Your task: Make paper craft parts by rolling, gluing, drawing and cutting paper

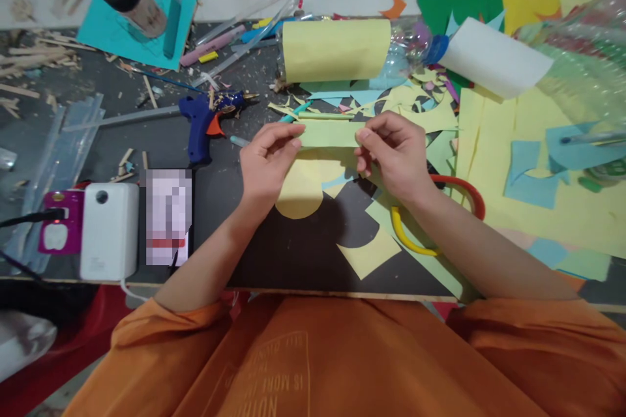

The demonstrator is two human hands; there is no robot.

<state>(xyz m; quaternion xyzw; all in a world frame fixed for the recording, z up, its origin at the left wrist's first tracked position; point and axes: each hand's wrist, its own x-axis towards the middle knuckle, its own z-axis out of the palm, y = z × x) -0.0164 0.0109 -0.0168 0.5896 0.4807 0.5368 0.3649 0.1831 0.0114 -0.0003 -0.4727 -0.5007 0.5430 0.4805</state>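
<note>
Between my hands a strip of pale green paper (328, 134) is stretched out, its top edge folded or curled over. My left hand (270, 159) pinches the strip's left end between thumb and fingers. At the right end, my right hand (395, 153) grips it the same way. Under the hands lies a yellow paper piece (299, 190) with a rounded lower edge. A pair of scissors, with red and yellow handles (411, 234), rests partly hidden beneath my right forearm. Behind the strip, a clear plastic bottle (408, 39) lies on its side, wrapped in yellow paper (337, 49).
A blue glue gun (198, 124) lies left of my hands. Further left are a phone (169, 218), a white power bank (108, 231) and a purple adapter (62, 221) with cables. A dark-capped bottle (132, 3) stands at the back left. Paper scraps (372, 251) and yellow sheets (489, 189) cover the right.
</note>
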